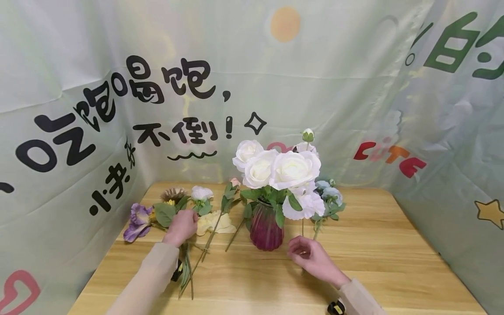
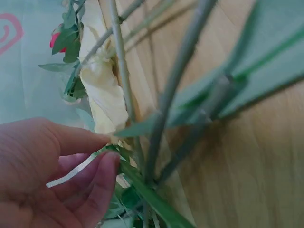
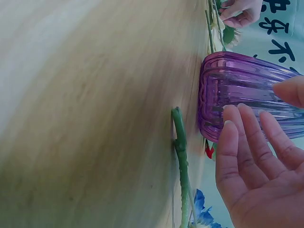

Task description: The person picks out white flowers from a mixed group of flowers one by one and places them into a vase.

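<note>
In the head view, my left hand [image 1: 182, 226] is among artificial flowers lying on the left of the table. Its thumb and index finger pinch a thin green stem or leaf [image 2: 137, 180] in the left wrist view; which flower it belongs to is hidden. A purple iris [image 1: 138, 224], a cream-yellow flower [image 1: 217, 223] and a white flower [image 1: 202, 193] lie around that hand. My right hand [image 1: 314, 259] hovers beside the ribbed purple glass vase [image 1: 267, 232], fingers loosely bent, holding nothing. White roses [image 1: 295, 168] stand in the vase.
Blue flowers [image 1: 332, 197] lie right of the vase, and a green stem [image 3: 181, 156] points toward the front edge. A pink bud [image 1: 235, 182] on a long stem lies left of the vase. Printed cloth walls [image 1: 330, 100] surround the wooden table [image 1: 366, 236].
</note>
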### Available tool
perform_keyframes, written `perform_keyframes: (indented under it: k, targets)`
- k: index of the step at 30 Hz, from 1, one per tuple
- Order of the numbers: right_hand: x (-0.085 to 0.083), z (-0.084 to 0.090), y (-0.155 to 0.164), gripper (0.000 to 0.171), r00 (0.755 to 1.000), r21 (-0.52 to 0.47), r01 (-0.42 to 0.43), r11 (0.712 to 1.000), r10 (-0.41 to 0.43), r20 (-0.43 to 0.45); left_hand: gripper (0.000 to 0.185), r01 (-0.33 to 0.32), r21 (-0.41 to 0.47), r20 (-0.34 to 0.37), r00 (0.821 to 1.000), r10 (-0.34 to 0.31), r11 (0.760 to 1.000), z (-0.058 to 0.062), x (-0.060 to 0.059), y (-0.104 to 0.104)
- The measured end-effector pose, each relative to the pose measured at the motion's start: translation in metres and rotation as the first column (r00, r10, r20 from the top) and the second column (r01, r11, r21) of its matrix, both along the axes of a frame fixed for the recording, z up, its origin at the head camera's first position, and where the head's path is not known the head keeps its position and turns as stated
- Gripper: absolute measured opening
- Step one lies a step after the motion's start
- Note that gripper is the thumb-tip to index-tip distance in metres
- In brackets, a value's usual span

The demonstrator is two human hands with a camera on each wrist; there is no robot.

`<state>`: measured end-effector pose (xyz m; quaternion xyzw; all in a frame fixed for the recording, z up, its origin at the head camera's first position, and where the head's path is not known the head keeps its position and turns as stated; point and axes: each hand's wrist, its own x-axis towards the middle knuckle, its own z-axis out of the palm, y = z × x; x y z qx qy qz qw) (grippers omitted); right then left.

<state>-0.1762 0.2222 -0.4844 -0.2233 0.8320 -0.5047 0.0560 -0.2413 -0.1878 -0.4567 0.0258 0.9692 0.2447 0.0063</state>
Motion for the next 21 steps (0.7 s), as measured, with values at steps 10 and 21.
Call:
perform_keyframes:
  k: [10,21]
  targets:
    - [0.000,-0.001,0.005,0.026,0.999,0.049,0.010,0.999,-0.008,-0.052,0.045,-0.049,0.009,0.029,0.998,0.049,0.999,-0.005,0.001,-0.011]
    - [0.002,0.001,0.012,0.026,0.998,0.043,0.001,0.999,0.002,-0.061,0.046,-0.038,0.041,0.078,0.996,0.034,0.998,-0.005,-0.001,-0.016]
